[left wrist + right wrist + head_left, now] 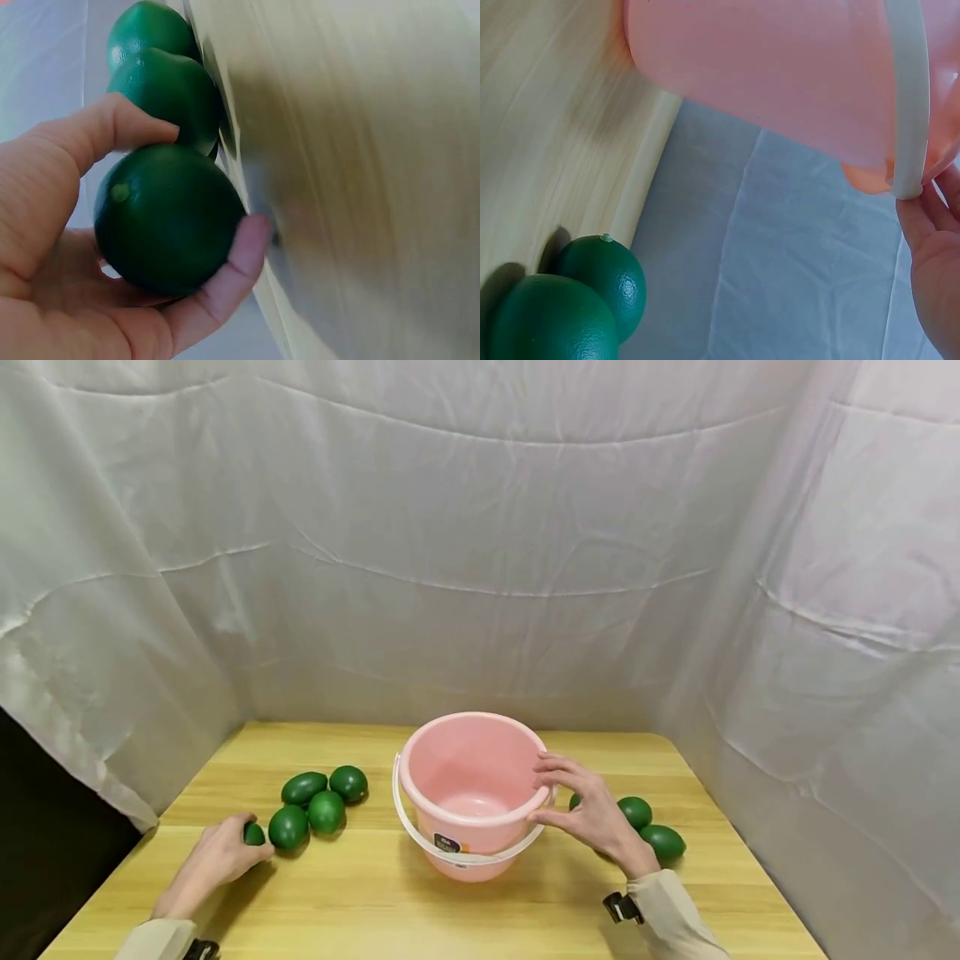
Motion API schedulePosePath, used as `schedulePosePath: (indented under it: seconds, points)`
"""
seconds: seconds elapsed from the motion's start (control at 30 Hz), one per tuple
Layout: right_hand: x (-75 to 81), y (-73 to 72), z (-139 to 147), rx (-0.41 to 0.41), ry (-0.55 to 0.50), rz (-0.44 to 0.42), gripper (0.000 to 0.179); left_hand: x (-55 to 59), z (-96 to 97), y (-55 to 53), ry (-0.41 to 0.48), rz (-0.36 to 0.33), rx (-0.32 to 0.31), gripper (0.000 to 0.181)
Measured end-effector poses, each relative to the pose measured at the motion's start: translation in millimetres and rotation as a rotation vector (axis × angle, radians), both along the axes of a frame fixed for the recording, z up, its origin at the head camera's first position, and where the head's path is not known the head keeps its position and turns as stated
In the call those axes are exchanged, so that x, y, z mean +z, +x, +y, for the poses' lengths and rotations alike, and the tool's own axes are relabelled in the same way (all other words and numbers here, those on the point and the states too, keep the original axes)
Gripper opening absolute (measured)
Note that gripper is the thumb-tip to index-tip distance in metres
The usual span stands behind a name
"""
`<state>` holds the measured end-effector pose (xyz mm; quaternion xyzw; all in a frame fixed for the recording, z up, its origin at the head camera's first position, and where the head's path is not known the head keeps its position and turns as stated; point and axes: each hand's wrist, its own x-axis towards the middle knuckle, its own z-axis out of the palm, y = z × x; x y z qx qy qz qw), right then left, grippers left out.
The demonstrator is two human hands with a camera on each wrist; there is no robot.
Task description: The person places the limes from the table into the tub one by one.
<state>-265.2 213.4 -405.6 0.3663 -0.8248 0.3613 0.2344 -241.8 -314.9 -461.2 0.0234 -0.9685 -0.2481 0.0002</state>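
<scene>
A pink bucket (472,760) stands upright in the middle of the wooden table, its white handle (480,859) hanging down at the front. My right hand (588,806) grips the bucket's right rim, thumb on the near side and fingers over the edge. In the right wrist view, those fingertips are close to the handle's end (909,187). At the left, my left hand (216,862) holds a dark green lime (169,221), thumb on one side and fingers curled round the other. The held lime is low over the table, and the hand partly hides it in the head view.
Several more limes (288,827) lie grouped just beyond my left hand. Others (663,842) sit right of the bucket, partly hidden behind my right hand and wrist. Pale grey cloth (480,527) hangs behind the table (360,902) and along both sides.
</scene>
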Motion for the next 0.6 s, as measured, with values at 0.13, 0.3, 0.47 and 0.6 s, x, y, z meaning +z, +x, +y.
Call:
schedulePosePath:
  seconds: [0.13,0.3,0.47,0.6]
  points:
    - [-2.8,0.6,0,0.019,-0.001,0.016,0.043,0.2,-3.9,-0.2,0.04,0.02,0.037,0.067]
    - [-4.7,-0.7,1,0.033,-0.005,0.032,0.043,5.8,-1.7,-2.1,0.087,0.147,0.07,0.053]
    - [-4.5,-0.3,3,0.033,-0.001,0.028,0.042,10.4,7.9,-2.4,0.17,0.293,0.158,0.047]
    - [-1.5,-0.8,2,0.031,0.003,0.02,0.043,19.5,15.5,-3.5,0.301,0.346,0.222,0.045]
